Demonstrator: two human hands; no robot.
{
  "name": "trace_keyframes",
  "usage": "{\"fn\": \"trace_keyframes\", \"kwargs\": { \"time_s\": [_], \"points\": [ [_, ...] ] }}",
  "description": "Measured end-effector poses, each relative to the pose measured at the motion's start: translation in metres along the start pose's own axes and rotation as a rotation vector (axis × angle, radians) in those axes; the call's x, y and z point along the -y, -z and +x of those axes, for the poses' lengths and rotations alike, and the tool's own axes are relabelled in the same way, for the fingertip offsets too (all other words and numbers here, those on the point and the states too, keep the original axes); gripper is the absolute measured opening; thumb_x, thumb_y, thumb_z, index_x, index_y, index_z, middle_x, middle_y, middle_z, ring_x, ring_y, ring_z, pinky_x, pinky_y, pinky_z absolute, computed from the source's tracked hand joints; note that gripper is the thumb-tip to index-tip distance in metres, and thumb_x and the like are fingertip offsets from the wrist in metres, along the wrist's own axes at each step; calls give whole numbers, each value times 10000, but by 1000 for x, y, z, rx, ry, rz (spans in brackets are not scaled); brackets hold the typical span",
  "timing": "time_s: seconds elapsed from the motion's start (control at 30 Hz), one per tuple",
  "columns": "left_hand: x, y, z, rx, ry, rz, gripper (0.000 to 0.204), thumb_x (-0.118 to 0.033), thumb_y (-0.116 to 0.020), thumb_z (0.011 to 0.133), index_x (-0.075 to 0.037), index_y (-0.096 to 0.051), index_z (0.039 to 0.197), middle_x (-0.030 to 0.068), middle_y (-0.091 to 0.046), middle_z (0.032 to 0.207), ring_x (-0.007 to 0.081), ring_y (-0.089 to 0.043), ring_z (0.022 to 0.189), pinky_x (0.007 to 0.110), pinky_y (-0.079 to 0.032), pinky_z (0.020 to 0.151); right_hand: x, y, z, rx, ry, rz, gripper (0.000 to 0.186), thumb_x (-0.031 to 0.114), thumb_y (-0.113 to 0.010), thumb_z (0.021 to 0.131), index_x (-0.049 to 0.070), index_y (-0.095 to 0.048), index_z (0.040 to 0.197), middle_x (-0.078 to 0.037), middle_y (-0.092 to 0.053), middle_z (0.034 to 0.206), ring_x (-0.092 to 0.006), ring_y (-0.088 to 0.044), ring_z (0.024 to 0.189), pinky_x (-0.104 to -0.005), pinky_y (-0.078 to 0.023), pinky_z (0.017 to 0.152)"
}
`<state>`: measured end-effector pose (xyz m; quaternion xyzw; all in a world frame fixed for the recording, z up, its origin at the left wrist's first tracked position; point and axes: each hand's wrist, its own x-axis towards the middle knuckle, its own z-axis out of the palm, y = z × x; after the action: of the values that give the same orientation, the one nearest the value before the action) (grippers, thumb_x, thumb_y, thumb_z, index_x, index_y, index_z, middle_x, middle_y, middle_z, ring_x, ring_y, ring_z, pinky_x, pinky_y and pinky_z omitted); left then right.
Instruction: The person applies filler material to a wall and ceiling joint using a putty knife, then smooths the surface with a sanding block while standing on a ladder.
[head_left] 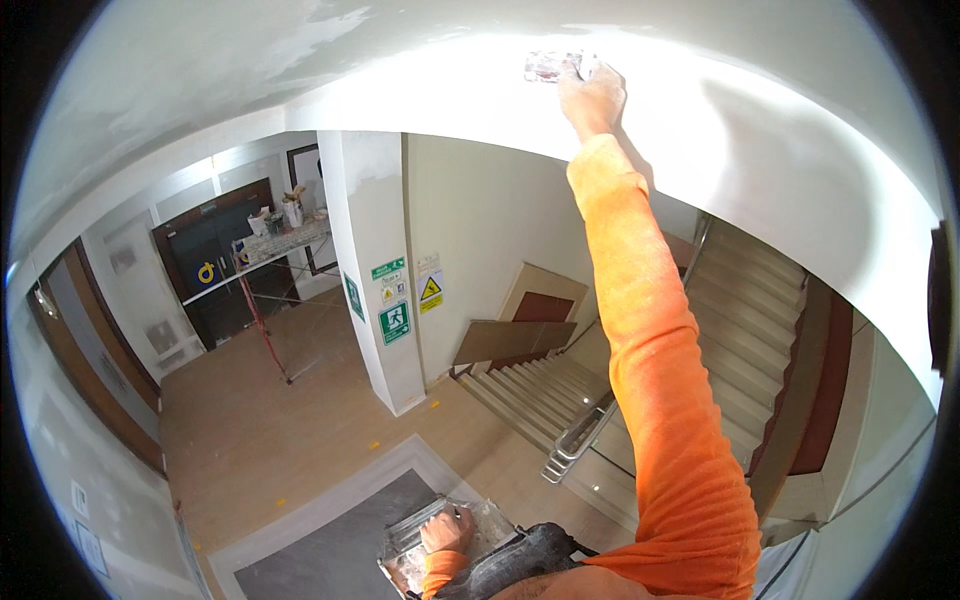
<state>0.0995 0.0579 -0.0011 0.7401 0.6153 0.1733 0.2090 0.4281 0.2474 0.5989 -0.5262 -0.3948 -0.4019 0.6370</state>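
My right hand [592, 92], at the end of an outstretched orange sleeve, grips a small flat rectangular hand tool [550, 67] smeared with white. It is held against the brightly lit white band of wall [450, 90] above the stairs; whether it is a scraper or a sanding block cannot be told. Low in the view, my left hand [447, 530] has its fingers curled over a dusty, white-smeared board [490, 525]. What those fingers hold is too small to make out. A black padded thing [530, 550] lies beside that hand.
Far below, stairs [530, 390] with a metal handrail [575, 440] descend, and another flight [745, 330] stands at right. A white pillar [365, 270] carries green and yellow signs. Back left, a scaffold platform [285, 240] holds buckets before dark doors [215, 270].
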Motion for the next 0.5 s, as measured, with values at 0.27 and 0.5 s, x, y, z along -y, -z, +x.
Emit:
{"fn": "trace_keyframes", "kwargs": {
  "time_s": [0.27,0.5],
  "points": [
    [0,-2,1,-40,-13,51,397,-424,-566,899,-65,-735,883,235,-730,833,447,-705,806,547,-528,806,4,-23,16,-27,-90,2,284,238,-699,892,-34,-735,965,-231,-735,975,-396,-708,978,-432,-553,879],
    [7,-7,0,-37,5,33,423,-440,-570,892,-55,-743,860,244,-729,837,445,-707,815,541,-531,813,10,18,12,11,-216,116,299,251,-717,883,-43,-737,937,-239,-732,987,-395,-710,968,-429,-553,868]
  ]
}}
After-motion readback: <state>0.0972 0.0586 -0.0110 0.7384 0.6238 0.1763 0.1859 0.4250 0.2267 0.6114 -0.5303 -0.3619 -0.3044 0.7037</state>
